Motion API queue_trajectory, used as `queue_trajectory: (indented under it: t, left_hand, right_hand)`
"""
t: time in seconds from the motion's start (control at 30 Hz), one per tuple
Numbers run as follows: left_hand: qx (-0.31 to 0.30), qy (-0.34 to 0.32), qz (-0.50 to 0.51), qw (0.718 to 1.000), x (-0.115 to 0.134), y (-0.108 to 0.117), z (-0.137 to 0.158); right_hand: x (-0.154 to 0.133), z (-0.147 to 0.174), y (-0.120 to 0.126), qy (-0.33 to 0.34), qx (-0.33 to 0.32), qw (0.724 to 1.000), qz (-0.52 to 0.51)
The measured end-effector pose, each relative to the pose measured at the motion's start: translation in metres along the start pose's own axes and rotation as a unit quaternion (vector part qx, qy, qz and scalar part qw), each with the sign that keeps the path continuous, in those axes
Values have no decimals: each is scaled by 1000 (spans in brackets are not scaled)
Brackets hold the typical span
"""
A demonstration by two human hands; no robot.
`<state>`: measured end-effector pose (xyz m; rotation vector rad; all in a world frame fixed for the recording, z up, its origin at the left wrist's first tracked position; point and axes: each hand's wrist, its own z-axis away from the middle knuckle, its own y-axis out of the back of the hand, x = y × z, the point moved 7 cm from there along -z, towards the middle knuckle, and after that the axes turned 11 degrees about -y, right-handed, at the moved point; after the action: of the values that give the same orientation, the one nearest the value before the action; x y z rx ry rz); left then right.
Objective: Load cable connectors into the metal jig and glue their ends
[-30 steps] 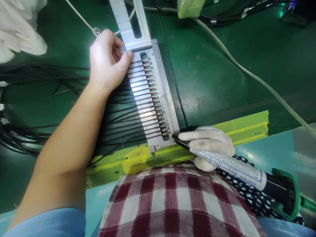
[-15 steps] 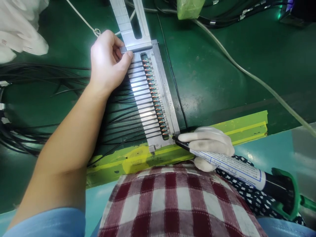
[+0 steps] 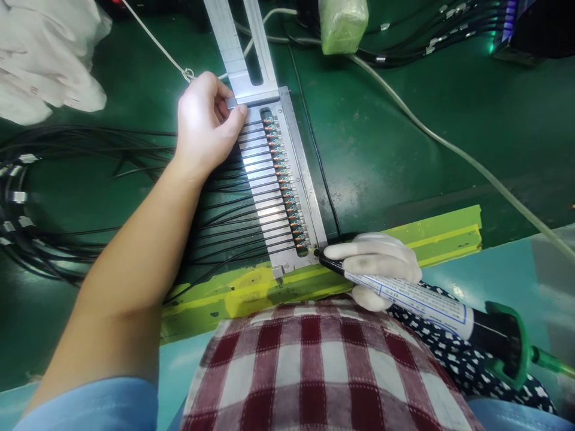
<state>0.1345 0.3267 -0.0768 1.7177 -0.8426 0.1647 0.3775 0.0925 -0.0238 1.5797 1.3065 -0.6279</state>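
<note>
My left hand, bare, grips the upper left edge of a slotted metal fixture, with the thumb on top and fingers bent at its side. Across the fixture lie several thin black cables, their stripped ends at a row of small green circuit boards in the long slot. In a white glove, my right hand is wrapped around a labelled dispensing syringe with a black nozzle and green rear end. Its nozzle is beside the fixture's lower right corner, near the slot's near end; contact cannot be made out.
Yellow-green tape runs along the edge of the green table. Coiled black cables lie at left, below a white cloth. A pale cord crosses the right side. Behind stands a green wrapped block.
The table, fixture and left hand appear slightly lower and farther right at the top of the picture, as the view shifts. Both holds stay the same, and the nozzle remains at the same corner.
</note>
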Motion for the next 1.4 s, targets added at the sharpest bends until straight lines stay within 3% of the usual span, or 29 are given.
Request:
queue_trajectory:
  t: [0.27, 0.4, 0.47, 0.6, 0.67, 0.73, 0.83, 0.93, 1.0, 1.07, 1.13, 1.17, 1.27, 1.4]
  left_hand:
    - [9, 5, -9, 1000, -1, -3, 1]
    - [-27, 41, -9, 999, 7, 1, 1]
    - [-59, 37, -40, 997, 22, 8, -2]
    - [-80, -64, -174, 979, 85, 18, -24]
    - [-99, -94, -191, 972, 119, 5, -44]
    - [-105, -75, -160, 979, 143, -17, -72]
    - [-115, 21, -126, 985, 157, -51, -116]
    - [-117, 58, -102, 986, 160, -61, -133]
    - [-116, 25, -83, 989, 158, -48, -119]
    - [-114, -47, -58, 991, 151, -23, -84]
    - [-101, -203, -2, 974, 149, 8, -35]
    - [-104, -235, 5, 966, 140, 22, -9]
    - [-123, -269, -14, 955, 113, 50, 57]
    - [-115, -273, -44, 954, 100, 63, 106]
  right_hand:
    - [0, -2, 5, 11, 10, 997, -77]
    - [16, -7, 17, -138, 26, 965, -222]
    - [27, -15, 31, -178, 61, 937, -293]
    - [49, -51, 71, -173, 147, 910, -347]
    - [60, -70, 90, -159, 187, 896, -370]
    - [69, -82, 101, -146, 210, 880, -401]
    - [81, -84, 107, -140, 213, 871, -421]
    - [87, -75, 118, -121, 228, 873, -415]
    - [89, -69, 132, -102, 259, 861, -425]
    - [89, -67, 146, -92, 285, 841, -450]
    - [87, -70, 152, -108, 286, 818, -487]
    - [85, -73, 151, -124, 277, 807, -507]
    - [73, -83, 137, -167, 238, 790, -540]
    - [50, -93, 109, -175, 193, 826, -499]
